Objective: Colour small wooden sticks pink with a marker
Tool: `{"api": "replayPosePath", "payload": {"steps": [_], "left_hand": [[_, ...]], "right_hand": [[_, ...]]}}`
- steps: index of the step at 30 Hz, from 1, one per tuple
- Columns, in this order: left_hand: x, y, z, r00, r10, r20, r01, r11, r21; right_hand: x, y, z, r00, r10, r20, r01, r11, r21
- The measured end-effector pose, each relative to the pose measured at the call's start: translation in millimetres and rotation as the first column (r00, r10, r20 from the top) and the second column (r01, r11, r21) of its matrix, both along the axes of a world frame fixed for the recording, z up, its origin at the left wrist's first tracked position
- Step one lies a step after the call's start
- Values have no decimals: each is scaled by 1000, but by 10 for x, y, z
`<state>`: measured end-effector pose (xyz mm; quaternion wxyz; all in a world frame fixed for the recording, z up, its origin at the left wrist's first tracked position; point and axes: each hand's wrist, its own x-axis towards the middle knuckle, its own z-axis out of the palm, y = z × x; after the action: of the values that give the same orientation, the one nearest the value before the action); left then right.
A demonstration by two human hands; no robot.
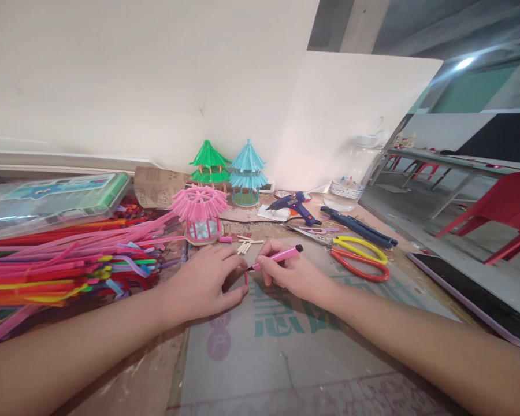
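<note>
My left hand (208,280) rests on the cardboard sheet (294,346) and pinches a short pink straw piece (246,278) upright between thumb and fingers. My right hand (292,271) grips a pink utility knife (278,256), with its tip meeting the straw piece. Just beyond my hands stands a pink straw pavilion model (199,212). Several short cut sticks (245,244) lie beside it.
A big heap of coloured straws (69,260) lies at the left under a clear plastic box (47,199). Green (208,163) and blue (247,171) pavilion models stand by the wall. A glue gun (295,206), scissors (359,257), blue pliers (359,227) and a water bottle (351,179) sit right; a dark tablet (476,297) lies far right.
</note>
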<state>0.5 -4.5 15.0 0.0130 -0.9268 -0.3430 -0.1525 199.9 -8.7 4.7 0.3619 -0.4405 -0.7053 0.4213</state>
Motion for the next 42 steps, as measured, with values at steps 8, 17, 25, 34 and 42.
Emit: {"api": "replayPosePath", "payload": {"steps": [8, 17, 25, 34, 42], "left_hand": [[10, 0, 21, 999, -12, -36, 13, 1000, 27], [6, -9, 30, 1000, -9, -28, 10, 1000, 20], [7, -7, 23, 1000, -4, -29, 4, 1000, 8], [21, -12, 22, 999, 32, 14, -31, 999, -36], [17, -8, 1, 998, 43, 52, -41, 998, -53]], "right_hand": [[6, 1, 3, 1000, 5, 12, -5, 1000, 12], [12, 2, -3, 999, 37, 3, -37, 999, 0], [22, 15, -27, 998, 55, -9, -55, 998, -16], [12, 8, -5, 999, 40, 12, -40, 999, 8], [21, 17, -24, 998, 60, -13, -60, 998, -5]]}}
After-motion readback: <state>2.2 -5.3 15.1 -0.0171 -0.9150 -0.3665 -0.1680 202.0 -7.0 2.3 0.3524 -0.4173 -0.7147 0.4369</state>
